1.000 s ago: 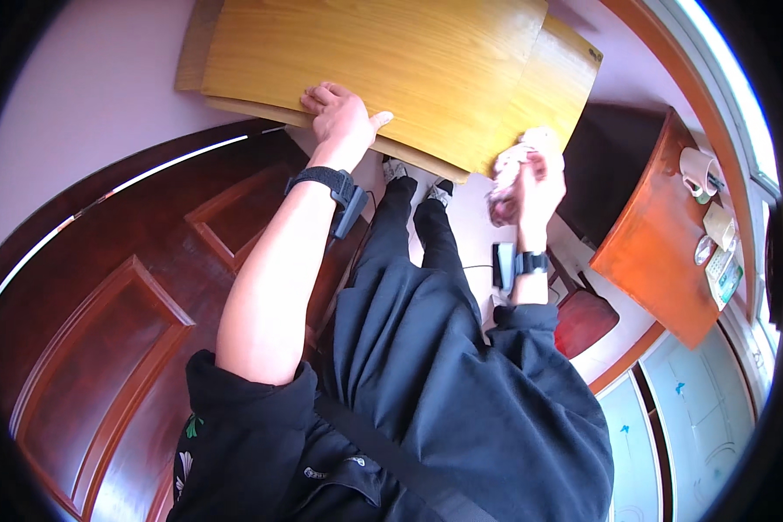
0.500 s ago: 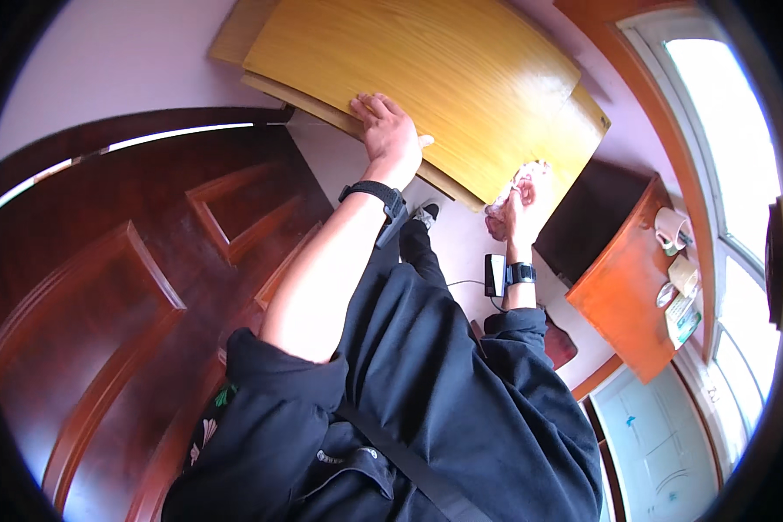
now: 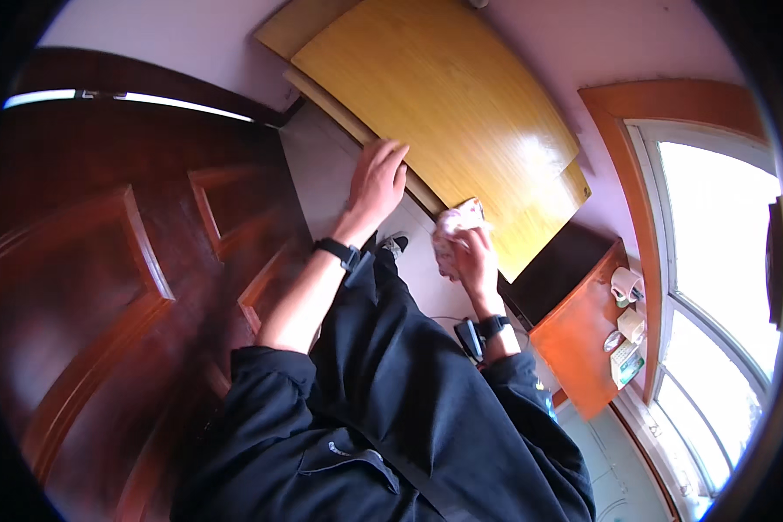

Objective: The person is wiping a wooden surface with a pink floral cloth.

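Note:
My right hand (image 3: 476, 263) is closed on a crumpled, pale pink and reddish cloth (image 3: 448, 237). It holds the cloth at the near edge of a yellow wood-grain table (image 3: 444, 96), toward the table's right end. Part of the cloth hangs below the edge. Further left along that edge is my left hand (image 3: 378, 184), open and holding nothing. Its fingers are slightly bent and reach to the tabletop's rim; whether they touch it I cannot tell. Both wrists wear dark bands.
A dark brown panelled door (image 3: 148, 226) fills the left side. To the right stands an orange-brown cabinet (image 3: 574, 348) bearing a pink mug (image 3: 625, 284) and small items. Beyond it is a bright window (image 3: 713, 209). My shoe (image 3: 395, 244) shows on the floor below the table.
My right hand has drawn the cloth leftward and nearer, from the tabletop's right end to its front edge. My left hand has shifted off the tabletop to its rim. The view has turned.

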{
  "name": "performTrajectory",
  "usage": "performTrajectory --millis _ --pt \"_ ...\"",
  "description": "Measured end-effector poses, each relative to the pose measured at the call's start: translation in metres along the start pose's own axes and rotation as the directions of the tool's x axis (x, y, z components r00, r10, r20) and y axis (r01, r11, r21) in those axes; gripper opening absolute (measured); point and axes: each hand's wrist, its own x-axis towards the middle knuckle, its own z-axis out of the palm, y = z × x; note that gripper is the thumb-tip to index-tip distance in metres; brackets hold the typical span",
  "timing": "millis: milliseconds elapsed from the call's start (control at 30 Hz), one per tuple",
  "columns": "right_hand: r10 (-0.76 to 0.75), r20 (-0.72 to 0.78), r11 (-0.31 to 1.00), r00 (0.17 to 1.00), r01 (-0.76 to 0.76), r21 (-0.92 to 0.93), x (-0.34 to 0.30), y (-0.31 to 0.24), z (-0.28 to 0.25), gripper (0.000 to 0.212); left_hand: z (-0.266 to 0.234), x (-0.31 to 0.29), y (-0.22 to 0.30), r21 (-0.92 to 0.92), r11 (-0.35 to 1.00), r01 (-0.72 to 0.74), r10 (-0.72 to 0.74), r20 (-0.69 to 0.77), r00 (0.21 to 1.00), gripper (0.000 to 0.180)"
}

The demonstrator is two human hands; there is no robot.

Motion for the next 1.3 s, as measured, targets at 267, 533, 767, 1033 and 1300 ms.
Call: performTrajectory --millis 267,533,767,1033,1300 --pt "-0.228 0.111 0.945 0.967 0.247 -0.213 0.106 -0.042 0.064 0.029 -0.021 0.053 -0.023 0.175 0.983 -0.046 0.048 -0.004 0.999 0.046" --pt "-0.119 0.081 0.938 0.99 0.139 -0.316 0.015 0.025 0.047 0.019 -0.019 0.045 -0.04 0.146 0.982 -0.12 0.123 -0.011 0.992 0.053" --pt "0.242 -0.161 0.914 0.957 -0.281 -0.293 -0.045 0.039 0.034 0.012 -0.021 0.048 -0.033 0.29 0.949 -0.125 0.115 0.053 0.992 0.053" --pt "0.067 -0.026 0.971 0.997 -0.072 -0.229 0.068 -0.041 0.11 0.021 -0.014 0.049 -0.037 0.239 0.955 -0.173 0.168 0.041 0.985 0.054" --pt "0.145 -0.179 0.956 0.973 -0.184 -0.23 0.044 -0.028 0.105 0.024 -0.017 0.051 -0.04 0.25 0.952 -0.174 0.169 0.044 0.985 0.054"
